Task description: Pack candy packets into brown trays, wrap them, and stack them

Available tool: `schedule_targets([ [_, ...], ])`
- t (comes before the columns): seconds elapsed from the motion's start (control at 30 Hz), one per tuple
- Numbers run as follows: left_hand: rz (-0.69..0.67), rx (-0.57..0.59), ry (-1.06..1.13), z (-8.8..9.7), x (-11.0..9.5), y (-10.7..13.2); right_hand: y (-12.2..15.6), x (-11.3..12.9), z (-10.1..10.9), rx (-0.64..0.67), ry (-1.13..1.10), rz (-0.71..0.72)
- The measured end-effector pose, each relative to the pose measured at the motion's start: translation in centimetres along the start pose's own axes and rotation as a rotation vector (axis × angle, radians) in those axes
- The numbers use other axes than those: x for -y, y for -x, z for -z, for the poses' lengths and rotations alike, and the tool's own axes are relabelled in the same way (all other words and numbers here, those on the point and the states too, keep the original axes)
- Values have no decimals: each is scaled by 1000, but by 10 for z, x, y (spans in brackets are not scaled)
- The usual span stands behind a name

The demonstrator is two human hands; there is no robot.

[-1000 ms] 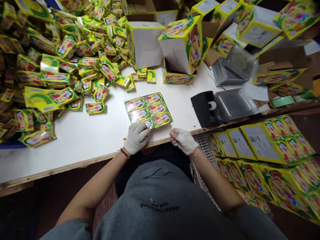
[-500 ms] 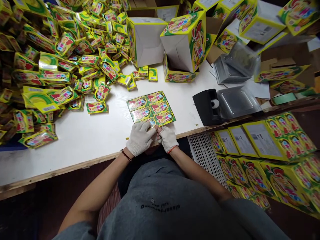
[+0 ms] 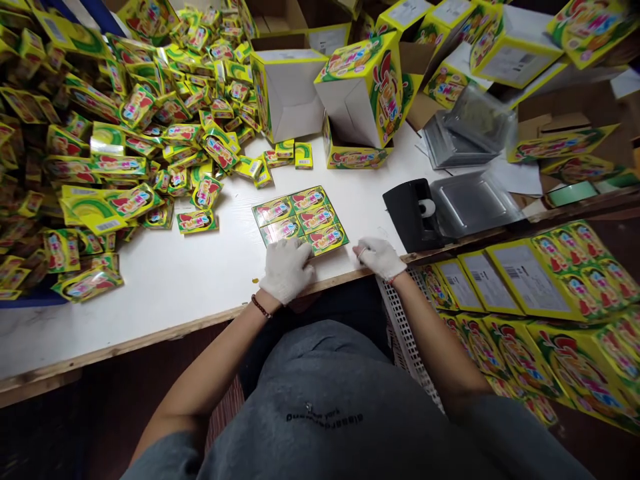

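Observation:
A flat block of several small yellow-green boxes (image 3: pixel 320 217), printed with watermelon pictures, lies near the table's front edge. My left hand (image 3: pixel 286 270), in a white knit glove, is at the block's near left corner. Its fingers are curled, covering that corner; what they hold, if anything, is hidden. Apart from the block, my right hand (image 3: pixel 381 258) is over the front edge, also gloved. Thumb and fingers are pinched together there, and I cannot make out anything in them. Just right of that hand stands a black tape dispenser (image 3: pixel 411 215) with a white-cored roll.
A heap of loose small boxes (image 3: pixel 165 127) spreads over the table's left side. Large display cartons (image 3: pixel 357 93) stand behind. Clear plastic trays (image 3: pixel 477 203) lie beside the dispenser. Packed cartons (image 3: pixel 530 280) stand lower right, near a white perforated crate (image 3: pixel 400 333).
My right hand has parted from my left and moved right, towards the tape dispenser. My left hand stays at the block's near edge, its fingers more curled. The view has shifted slightly.

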State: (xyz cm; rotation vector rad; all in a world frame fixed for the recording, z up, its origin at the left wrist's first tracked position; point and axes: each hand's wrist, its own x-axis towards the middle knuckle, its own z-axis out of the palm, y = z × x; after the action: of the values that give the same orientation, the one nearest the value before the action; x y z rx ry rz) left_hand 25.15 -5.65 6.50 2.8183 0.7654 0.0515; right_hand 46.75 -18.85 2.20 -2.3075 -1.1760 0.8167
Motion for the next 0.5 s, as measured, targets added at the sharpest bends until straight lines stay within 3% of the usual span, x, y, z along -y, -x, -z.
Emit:
schedule_targets([
  [0.1,85,-83,102,15,-11,-33,-13,9,-10,-233,-252,-6],
  [0.2,276,-167,109,11,-18,-72,5,40,-52,-225,-333,83],
  [0.27,335,-163,69,1,-17,-84,33,55,-80,-24,-371,298],
  [0.33,213,-162,6,-9,-8,-79,59,59,-94,232,-392,469],
  [0.4,-14,-136,-36,-16,11,-60,73,48,-84,287,-376,484],
  [0.43,-131,-104,-40,-16,23,-47,76,36,-68,224,-352,429],
  [0.5,-314,-59,-33,-13,48,-19,74,4,-22,-42,-275,201],
])
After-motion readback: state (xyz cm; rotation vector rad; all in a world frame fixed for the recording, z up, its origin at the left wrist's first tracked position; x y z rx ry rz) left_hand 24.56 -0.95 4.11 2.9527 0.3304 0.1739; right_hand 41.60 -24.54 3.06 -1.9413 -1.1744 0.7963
